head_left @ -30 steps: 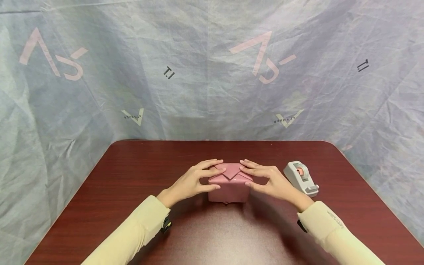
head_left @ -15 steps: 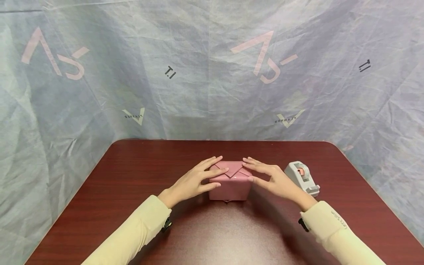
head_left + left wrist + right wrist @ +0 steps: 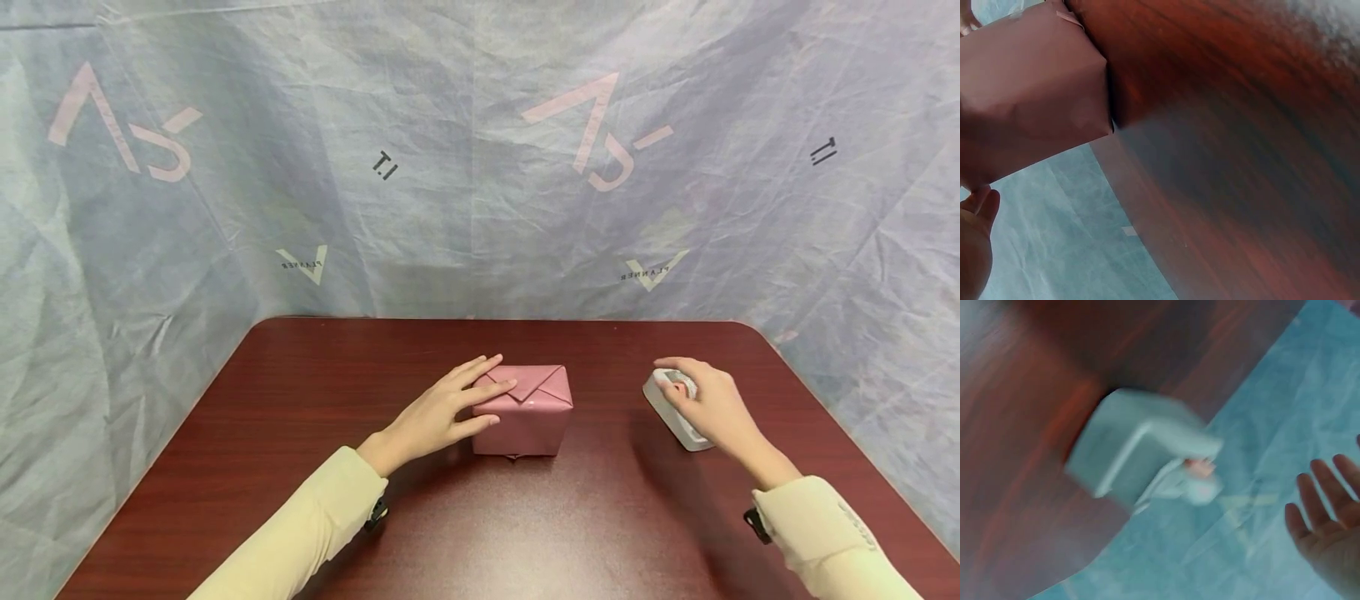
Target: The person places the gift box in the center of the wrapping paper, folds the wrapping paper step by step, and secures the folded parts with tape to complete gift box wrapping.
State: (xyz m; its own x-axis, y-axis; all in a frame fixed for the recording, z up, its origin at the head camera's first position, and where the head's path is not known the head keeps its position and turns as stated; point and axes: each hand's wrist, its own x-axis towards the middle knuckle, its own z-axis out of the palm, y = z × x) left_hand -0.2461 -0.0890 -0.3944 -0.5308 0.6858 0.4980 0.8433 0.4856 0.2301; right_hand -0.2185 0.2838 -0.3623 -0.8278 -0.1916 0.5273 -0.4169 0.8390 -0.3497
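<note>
A small box wrapped in pink paper [image 3: 521,425], its pointed flap folded over the top, sits on the table. My left hand [image 3: 438,408] rests on its left end, fingers straight across the top and thumb against the front face. In the left wrist view the pink box [image 3: 1035,100] fills the upper left, with part of the hand [image 3: 975,244] below it. My right hand [image 3: 708,404] hovers over the white tape dispenser [image 3: 667,417], partly covering it. The right wrist view has that dispenser [image 3: 1141,444] blurred, apart from the spread fingers [image 3: 1313,506], which hold nothing.
The dark red wooden table [image 3: 337,367] carries both objects, with the dispenser to the right of the box. A grey-blue fabric backdrop [image 3: 450,208] with printed letters hangs behind and around the table.
My right hand has left the right end of the pink box and moved right, over the tape dispenser. The left hand stays on the box, which has barely moved.
</note>
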